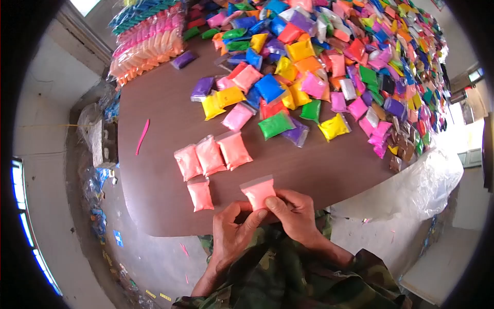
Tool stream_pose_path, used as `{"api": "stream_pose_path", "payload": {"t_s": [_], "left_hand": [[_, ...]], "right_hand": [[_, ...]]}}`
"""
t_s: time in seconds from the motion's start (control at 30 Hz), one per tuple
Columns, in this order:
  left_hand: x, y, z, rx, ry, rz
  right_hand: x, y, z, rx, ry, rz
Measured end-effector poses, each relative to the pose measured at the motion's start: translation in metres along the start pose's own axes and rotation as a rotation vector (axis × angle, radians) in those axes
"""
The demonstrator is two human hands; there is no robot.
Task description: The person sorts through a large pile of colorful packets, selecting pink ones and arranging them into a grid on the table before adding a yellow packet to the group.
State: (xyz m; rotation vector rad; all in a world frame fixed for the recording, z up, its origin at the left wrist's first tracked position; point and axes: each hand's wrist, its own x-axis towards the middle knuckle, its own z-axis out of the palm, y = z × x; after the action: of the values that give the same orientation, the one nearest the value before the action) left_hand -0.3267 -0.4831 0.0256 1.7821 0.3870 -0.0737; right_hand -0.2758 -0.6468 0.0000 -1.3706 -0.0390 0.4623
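Note:
Between my two hands, just above the table's near edge, is a small coral-pink packet with a clear top strip. My left hand grips its lower left side, thumb against the packet. At its lower right, my right hand pinches it between thumb and fingers. A single coral packet lies on the table just left of my hands. Behind that one, three more coral packets lie side by side in a row, the right one overlapping its neighbour slightly.
A large heap of packets in many colours covers the back and right of the brown table. Stacked rows of packets stand at the back left. A pink strip lies at left. Clear plastic sheeting hangs at the right edge.

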Motion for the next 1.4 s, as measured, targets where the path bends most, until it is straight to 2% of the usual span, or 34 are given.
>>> {"api": "stream_pose_path", "payload": {"t_s": [0.1,0.23,0.33,0.43,0.47,0.57,0.67,0.77,0.87,1.3,1.4], "left_hand": [[-0.006,-0.01,-0.008,-0.063,-0.067,-0.168],[-0.014,-0.008,-0.026,0.087,-0.054,-0.149],[-0.03,-0.02,-0.043,0.144,0.225,0.062],[-0.025,-0.022,-0.054,0.306,0.45,0.171],[-0.02,-0.028,-0.059,0.417,0.469,0.19],[-0.007,-0.043,-0.065,0.491,0.517,0.32],[-0.006,-0.055,-0.066,0.446,0.583,0.344],[-0.011,-0.057,-0.07,0.447,0.623,0.333],[-0.016,-0.054,-0.071,0.318,0.546,0.28],[-0.004,-0.07,-0.066,0.472,0.582,0.355],[-0.006,-0.071,-0.064,0.476,0.606,0.356]], "right_hand": [[-0.004,-0.005,0.004,0.043,-0.021,0.052],[-0.001,0.002,0.008,0.023,0.025,0.093],[0.014,-0.002,0.007,-0.151,0.044,-0.08],[0.017,-0.001,0.021,-0.292,-0.107,0.023],[0.02,0.001,0.031,-0.283,-0.107,-0.058],[0.031,0.005,0.049,-0.289,-0.14,-0.003],[0.042,0.013,0.061,-0.285,-0.155,-0.014],[0.044,0.014,0.074,-0.323,-0.18,-0.038],[0.047,0.011,0.084,-0.413,-0.202,-0.099],[0.055,0.023,0.095,-0.704,-0.202,-0.308],[0.053,0.02,0.097,-0.686,-0.184,-0.36]]}}
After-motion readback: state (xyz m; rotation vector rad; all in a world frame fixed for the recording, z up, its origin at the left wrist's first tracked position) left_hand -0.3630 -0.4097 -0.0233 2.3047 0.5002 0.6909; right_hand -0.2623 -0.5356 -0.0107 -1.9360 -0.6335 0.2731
